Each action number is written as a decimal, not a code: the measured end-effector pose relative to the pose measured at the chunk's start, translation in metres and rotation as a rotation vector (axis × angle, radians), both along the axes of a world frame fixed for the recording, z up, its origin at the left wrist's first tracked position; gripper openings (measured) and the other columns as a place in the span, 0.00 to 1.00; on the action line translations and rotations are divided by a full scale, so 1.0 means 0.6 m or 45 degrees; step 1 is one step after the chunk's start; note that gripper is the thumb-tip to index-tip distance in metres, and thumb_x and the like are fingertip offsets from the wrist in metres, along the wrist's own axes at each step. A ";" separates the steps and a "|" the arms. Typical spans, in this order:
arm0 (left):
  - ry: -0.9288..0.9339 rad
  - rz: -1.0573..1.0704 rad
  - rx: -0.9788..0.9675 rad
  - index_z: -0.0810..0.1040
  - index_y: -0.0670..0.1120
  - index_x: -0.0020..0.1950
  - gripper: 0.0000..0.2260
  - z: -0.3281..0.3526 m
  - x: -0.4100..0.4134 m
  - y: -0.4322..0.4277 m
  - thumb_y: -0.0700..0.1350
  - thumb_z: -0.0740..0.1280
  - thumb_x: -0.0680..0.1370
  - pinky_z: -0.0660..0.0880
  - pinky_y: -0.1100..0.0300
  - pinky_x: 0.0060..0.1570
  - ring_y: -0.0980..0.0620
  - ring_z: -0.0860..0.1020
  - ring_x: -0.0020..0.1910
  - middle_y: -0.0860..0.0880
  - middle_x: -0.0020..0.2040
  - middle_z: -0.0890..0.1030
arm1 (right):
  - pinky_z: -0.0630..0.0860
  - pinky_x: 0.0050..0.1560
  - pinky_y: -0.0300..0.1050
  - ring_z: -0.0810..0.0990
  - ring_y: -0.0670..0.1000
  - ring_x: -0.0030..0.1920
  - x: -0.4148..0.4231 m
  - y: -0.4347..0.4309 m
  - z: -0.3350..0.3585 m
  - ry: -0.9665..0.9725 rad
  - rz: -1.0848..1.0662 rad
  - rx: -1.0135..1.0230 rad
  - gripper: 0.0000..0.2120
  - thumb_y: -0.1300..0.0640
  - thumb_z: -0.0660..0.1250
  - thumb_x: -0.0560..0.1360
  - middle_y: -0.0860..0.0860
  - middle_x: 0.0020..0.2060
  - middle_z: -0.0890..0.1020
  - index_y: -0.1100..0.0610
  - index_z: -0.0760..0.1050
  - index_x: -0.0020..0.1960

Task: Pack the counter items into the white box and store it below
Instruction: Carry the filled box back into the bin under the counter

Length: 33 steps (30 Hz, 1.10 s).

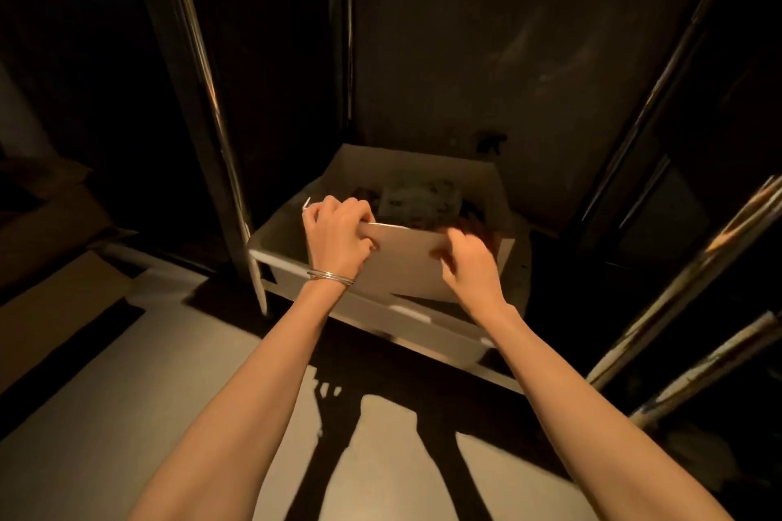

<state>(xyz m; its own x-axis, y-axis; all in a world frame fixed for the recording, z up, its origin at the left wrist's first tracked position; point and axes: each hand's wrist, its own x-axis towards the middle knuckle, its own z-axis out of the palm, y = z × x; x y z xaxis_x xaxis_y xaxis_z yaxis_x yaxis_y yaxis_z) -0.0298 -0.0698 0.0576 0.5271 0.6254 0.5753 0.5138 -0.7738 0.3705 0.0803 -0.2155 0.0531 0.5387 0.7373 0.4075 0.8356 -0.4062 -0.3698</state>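
Observation:
The white box sits low down in a dark space under the counter, on a pale bottom shelf. Inside it I see a greyish printed packet and some dark reddish items, dim and hard to tell apart. Its near flap stands up towards me. My left hand, with thin bangles at the wrist, grips the flap's upper left edge. The flap's right edge is pinched by my right hand. Both forearms reach forward and down from the bottom of the view.
A metal leg stands just left of the box. Slanted metal rails run down on the right. The pale floor lies in front, with my arms' shadows on it. A dark back panel closes the space behind the box.

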 end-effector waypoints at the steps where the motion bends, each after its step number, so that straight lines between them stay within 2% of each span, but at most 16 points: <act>1: 0.008 0.000 0.010 0.77 0.47 0.39 0.09 -0.007 0.009 0.004 0.43 0.75 0.65 0.63 0.53 0.55 0.49 0.72 0.45 0.51 0.40 0.80 | 0.71 0.58 0.46 0.76 0.58 0.58 0.006 0.001 -0.004 0.063 -0.027 -0.060 0.13 0.64 0.63 0.75 0.61 0.55 0.79 0.64 0.73 0.59; 4: 0.176 0.016 -0.037 0.78 0.42 0.43 0.04 -0.009 0.035 0.005 0.41 0.69 0.71 0.60 0.49 0.63 0.44 0.72 0.52 0.45 0.44 0.81 | 0.67 0.61 0.47 0.73 0.59 0.62 0.030 0.004 -0.024 0.074 -0.084 -0.243 0.13 0.65 0.60 0.77 0.61 0.59 0.76 0.65 0.72 0.60; 7: 0.331 0.069 -0.204 0.79 0.39 0.45 0.05 -0.015 0.061 0.005 0.39 0.66 0.74 0.56 0.49 0.69 0.43 0.75 0.54 0.42 0.48 0.81 | 0.59 0.67 0.51 0.67 0.61 0.67 0.044 0.018 -0.046 0.016 -0.265 -0.080 0.14 0.63 0.64 0.75 0.60 0.63 0.74 0.60 0.73 0.60; 9: 0.379 0.108 -0.297 0.80 0.38 0.47 0.06 -0.043 0.075 0.008 0.38 0.66 0.73 0.57 0.51 0.68 0.42 0.76 0.55 0.41 0.49 0.81 | 0.60 0.64 0.48 0.68 0.61 0.66 0.049 0.025 -0.057 0.004 -0.284 -0.037 0.14 0.65 0.64 0.73 0.59 0.63 0.74 0.61 0.74 0.59; 11: 0.408 0.121 -0.350 0.80 0.39 0.48 0.07 -0.076 0.085 0.012 0.38 0.67 0.72 0.60 0.53 0.66 0.42 0.76 0.54 0.40 0.50 0.81 | 0.58 0.60 0.43 0.66 0.58 0.67 0.056 0.029 -0.065 0.113 -0.288 -0.125 0.15 0.65 0.63 0.74 0.56 0.64 0.72 0.59 0.72 0.61; 14: 0.481 0.106 -0.387 0.79 0.42 0.53 0.10 -0.110 0.096 0.016 0.41 0.68 0.72 0.67 0.55 0.60 0.44 0.76 0.55 0.42 0.52 0.81 | 0.62 0.66 0.47 0.68 0.57 0.66 0.069 0.026 -0.078 0.081 -0.301 -0.221 0.15 0.63 0.64 0.74 0.56 0.63 0.74 0.58 0.74 0.60; 17: 0.535 0.067 -0.383 0.79 0.46 0.54 0.11 -0.145 0.101 0.025 0.47 0.69 0.72 0.68 0.55 0.59 0.45 0.77 0.55 0.45 0.53 0.81 | 0.66 0.56 0.43 0.72 0.56 0.61 0.063 0.022 -0.106 0.197 -0.370 -0.271 0.10 0.59 0.63 0.75 0.54 0.58 0.78 0.56 0.75 0.56; 21: 0.572 -0.018 -0.423 0.74 0.52 0.62 0.20 -0.165 0.102 0.035 0.48 0.71 0.71 0.69 0.50 0.62 0.44 0.73 0.61 0.45 0.60 0.77 | 0.69 0.58 0.43 0.73 0.56 0.62 0.056 0.024 -0.131 0.393 -0.309 -0.366 0.13 0.59 0.63 0.76 0.55 0.59 0.77 0.56 0.74 0.61; 23: 0.659 0.004 -0.493 0.75 0.52 0.61 0.17 -0.166 0.099 0.040 0.48 0.70 0.73 0.72 0.52 0.60 0.44 0.74 0.60 0.46 0.61 0.77 | 0.70 0.58 0.43 0.75 0.57 0.61 0.060 0.025 -0.134 0.518 -0.282 -0.374 0.12 0.61 0.63 0.76 0.56 0.58 0.78 0.58 0.75 0.60; 25: 0.726 0.019 -0.569 0.77 0.51 0.60 0.14 -0.165 0.096 0.045 0.49 0.68 0.74 0.74 0.53 0.57 0.45 0.76 0.58 0.47 0.61 0.78 | 0.70 0.63 0.46 0.75 0.58 0.62 0.064 0.024 -0.134 0.566 -0.244 -0.402 0.14 0.62 0.64 0.76 0.58 0.61 0.78 0.59 0.75 0.61; 28: 0.782 -0.028 -0.618 0.76 0.46 0.60 0.14 -0.156 0.088 0.046 0.49 0.63 0.77 0.74 0.53 0.56 0.43 0.76 0.57 0.44 0.59 0.78 | 0.67 0.66 0.46 0.73 0.57 0.65 0.072 0.020 -0.134 0.608 -0.204 -0.427 0.15 0.61 0.64 0.77 0.58 0.64 0.76 0.59 0.74 0.63; 31: 0.724 -0.009 -0.566 0.78 0.37 0.51 0.11 -0.145 0.065 0.036 0.44 0.62 0.77 0.73 0.52 0.53 0.41 0.78 0.52 0.39 0.52 0.80 | 0.67 0.65 0.47 0.72 0.57 0.65 0.069 0.009 -0.127 0.678 -0.218 -0.351 0.16 0.59 0.64 0.76 0.57 0.65 0.75 0.58 0.74 0.63; 33: 0.709 -0.031 -0.457 0.77 0.39 0.49 0.12 -0.129 0.043 0.023 0.48 0.64 0.76 0.71 0.52 0.54 0.43 0.77 0.51 0.41 0.50 0.81 | 0.68 0.64 0.47 0.73 0.57 0.64 0.057 -0.003 -0.114 0.717 -0.225 -0.368 0.18 0.57 0.65 0.76 0.57 0.64 0.75 0.59 0.71 0.65</act>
<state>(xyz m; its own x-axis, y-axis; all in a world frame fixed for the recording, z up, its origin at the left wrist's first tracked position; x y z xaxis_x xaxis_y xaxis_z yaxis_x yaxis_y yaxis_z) -0.0041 -0.0562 -0.0197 0.7020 0.7115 -0.0291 0.6868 -0.6657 0.2920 0.1147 -0.2172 -0.0152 0.7346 0.6560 -0.1734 0.4582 -0.6681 -0.5863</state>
